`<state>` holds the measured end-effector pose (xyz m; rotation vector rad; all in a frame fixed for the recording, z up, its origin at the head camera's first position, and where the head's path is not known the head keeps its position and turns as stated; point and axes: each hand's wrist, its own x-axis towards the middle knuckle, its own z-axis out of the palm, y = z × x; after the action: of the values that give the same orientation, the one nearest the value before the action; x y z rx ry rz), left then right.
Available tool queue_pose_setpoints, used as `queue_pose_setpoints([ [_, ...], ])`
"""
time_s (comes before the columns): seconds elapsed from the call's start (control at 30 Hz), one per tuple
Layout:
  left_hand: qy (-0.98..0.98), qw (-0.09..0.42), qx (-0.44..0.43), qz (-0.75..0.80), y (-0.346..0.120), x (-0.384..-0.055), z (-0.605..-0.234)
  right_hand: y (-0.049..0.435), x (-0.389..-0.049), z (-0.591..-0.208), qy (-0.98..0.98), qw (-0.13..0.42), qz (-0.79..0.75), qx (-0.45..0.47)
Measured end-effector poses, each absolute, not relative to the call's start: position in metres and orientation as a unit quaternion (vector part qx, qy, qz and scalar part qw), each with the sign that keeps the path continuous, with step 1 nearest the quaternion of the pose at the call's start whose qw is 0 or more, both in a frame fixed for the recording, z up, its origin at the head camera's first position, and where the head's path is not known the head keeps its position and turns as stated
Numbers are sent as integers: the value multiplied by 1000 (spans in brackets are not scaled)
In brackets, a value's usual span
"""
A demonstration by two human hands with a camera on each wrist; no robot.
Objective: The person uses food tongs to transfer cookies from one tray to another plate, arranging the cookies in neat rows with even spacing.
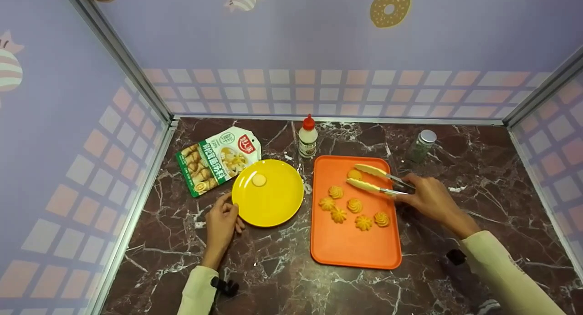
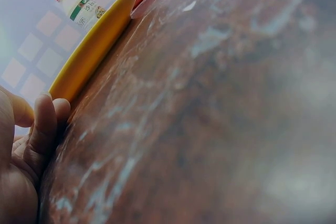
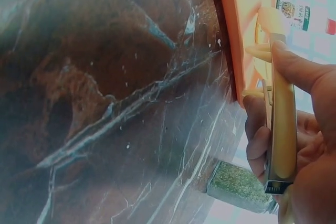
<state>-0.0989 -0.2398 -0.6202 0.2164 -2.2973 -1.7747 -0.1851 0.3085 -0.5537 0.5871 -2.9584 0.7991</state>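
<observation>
My right hand [image 1: 430,197] grips metal tongs [image 3: 284,124] with yellow tips. In the head view, the tongs' spread tips lie on either side of a round cookie [image 1: 354,174] near the top of the orange tray [image 1: 355,251]. Several swirled, golden cookies [image 1: 355,205] lie lower on the tray. At the left, my left hand [image 1: 222,221] holds the rim of a yellow plate [image 1: 273,205], with its fingertips at the edge. One pale round cookie [image 1: 259,180] sits on the plate. The left wrist view shows the plate [image 2: 89,51] edge-on beside the fingers.
A green and white food packet [image 1: 218,160] lies behind the plate, partly under its edge. Between plate and tray, toward the back, stands a red-capped bottle [image 1: 308,139]. A glass jar of green flakes [image 1: 421,149] stands right of the tray. Patterned walls [image 1: 291,89] enclose the marbled table.
</observation>
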Motion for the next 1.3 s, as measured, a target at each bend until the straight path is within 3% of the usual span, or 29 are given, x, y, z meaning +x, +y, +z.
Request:
queue_pose_setpoints([
  [1.3,-780,114,76,-611,-240,-100,-620,310,-181,-551,-953,21,232,194],
])
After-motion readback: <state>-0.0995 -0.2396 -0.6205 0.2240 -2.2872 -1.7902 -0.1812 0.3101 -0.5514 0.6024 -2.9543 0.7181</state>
